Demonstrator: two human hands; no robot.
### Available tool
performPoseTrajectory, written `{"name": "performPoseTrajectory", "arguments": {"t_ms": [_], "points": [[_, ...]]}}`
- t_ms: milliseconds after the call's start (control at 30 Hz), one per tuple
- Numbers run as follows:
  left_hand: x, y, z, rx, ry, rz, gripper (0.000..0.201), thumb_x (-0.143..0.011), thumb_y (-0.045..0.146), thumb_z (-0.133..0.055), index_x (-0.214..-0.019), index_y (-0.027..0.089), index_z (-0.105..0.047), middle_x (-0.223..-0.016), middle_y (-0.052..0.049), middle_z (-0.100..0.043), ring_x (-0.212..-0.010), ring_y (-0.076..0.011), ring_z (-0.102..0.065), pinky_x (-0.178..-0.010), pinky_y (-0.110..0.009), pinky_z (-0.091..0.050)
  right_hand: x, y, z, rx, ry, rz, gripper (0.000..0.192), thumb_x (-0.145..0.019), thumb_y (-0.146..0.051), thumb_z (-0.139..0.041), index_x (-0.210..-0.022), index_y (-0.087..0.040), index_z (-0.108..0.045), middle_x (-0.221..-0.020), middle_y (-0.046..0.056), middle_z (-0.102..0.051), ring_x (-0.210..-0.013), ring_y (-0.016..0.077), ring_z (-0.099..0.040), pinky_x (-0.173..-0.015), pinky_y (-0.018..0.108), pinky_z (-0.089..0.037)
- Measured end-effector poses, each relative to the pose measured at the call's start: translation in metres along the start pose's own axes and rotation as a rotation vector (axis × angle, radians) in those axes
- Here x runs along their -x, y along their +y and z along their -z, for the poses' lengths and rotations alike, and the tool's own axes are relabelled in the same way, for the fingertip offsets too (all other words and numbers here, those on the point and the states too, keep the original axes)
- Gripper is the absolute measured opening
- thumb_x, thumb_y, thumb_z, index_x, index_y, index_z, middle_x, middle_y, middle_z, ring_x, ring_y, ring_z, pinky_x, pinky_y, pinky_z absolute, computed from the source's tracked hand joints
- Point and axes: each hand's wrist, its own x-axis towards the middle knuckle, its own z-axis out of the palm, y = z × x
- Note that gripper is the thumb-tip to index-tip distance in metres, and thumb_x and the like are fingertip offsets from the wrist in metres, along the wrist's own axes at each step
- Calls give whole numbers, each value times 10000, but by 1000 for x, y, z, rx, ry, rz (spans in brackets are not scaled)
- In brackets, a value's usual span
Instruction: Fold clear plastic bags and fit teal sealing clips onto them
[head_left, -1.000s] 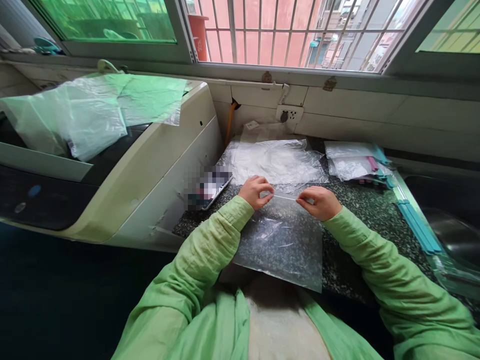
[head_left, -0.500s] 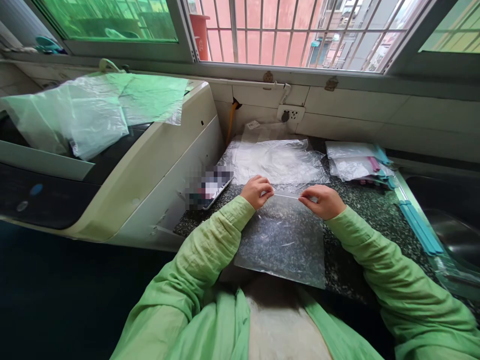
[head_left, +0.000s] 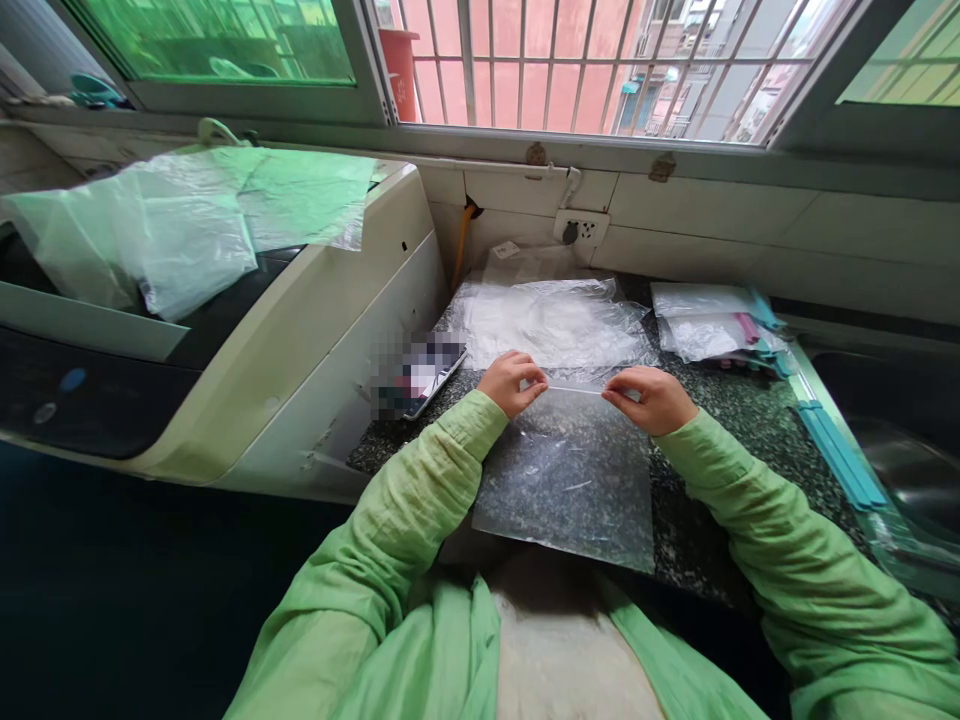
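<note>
Clear bag [head_left: 566, 480], near edge overhanging the counter [head_left: 712, 520], top corners pinched by both hands' fingers [head_left: 534, 385].

bag [head_left: 566, 480] on counter [head_left: 720, 440], phone [head_left: 424, 375] to its left.

The bag [head_left: 570, 480] is clear. The counter [head_left: 750, 440] is black speckled with grey-white. Both sleeves [head_left: 420, 480] are light green. The strips [head_left: 840, 455] are teal. The machine [head_left: 285, 330] is cream with a dark, perhaps black, panel.
</note>
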Motion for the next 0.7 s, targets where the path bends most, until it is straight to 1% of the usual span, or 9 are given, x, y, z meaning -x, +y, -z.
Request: {"name": "performPoseTrajectory", "arguments": {"t_ms": [133, 333, 467, 700], "points": [[0, -2, 5, 48, 23, 31, 98, -707, 230, -545, -685, 161, -611, -663, -30, -567, -704, -146, -480, -709, -296, -403, 0, 1, 3, 5, 4, -13, 196, -749, -304, -493, -638, -190, -607, -618, 38, -630, -588, 145, -550, -594, 259, -411], [-1, -4, 5, 62, 0, 30, 109, -718, 216, -532, -643, 156, -583, -660, -30, -559, -706, -143, -476, -712, -299, -399, 0, 1, 5, 16, 0, -14, 201, -747, -313, -493, -627, -195, -602, -606, 31, -627, -584, 145, -550, -591, 261, -410], [-1, -4, 4, 52, -9, 16, 116, -725, 218, -527, -643, 154, -579, -658, -33, -555, -704, -145, -470, -712, -299, -398, 0, 1, 5, 14, 5, -6, 200, -748, -306, -490, -627, -189, -599, -602, 34, -624, -572, 145, -547, -580, 262, -408], [0, -6, 3, 51, 9, -26, 137, -737, 233, -515, -647, 151, -580, -657, -36, -557, -700, -143, -468, -702, -292, -399, 0, 2, 5, 10, 23, 8, 200, -748, -307, -496, -627, -188, -600, -603, 30, -625, -562, 137, -543, -573, 256, -408]]}}
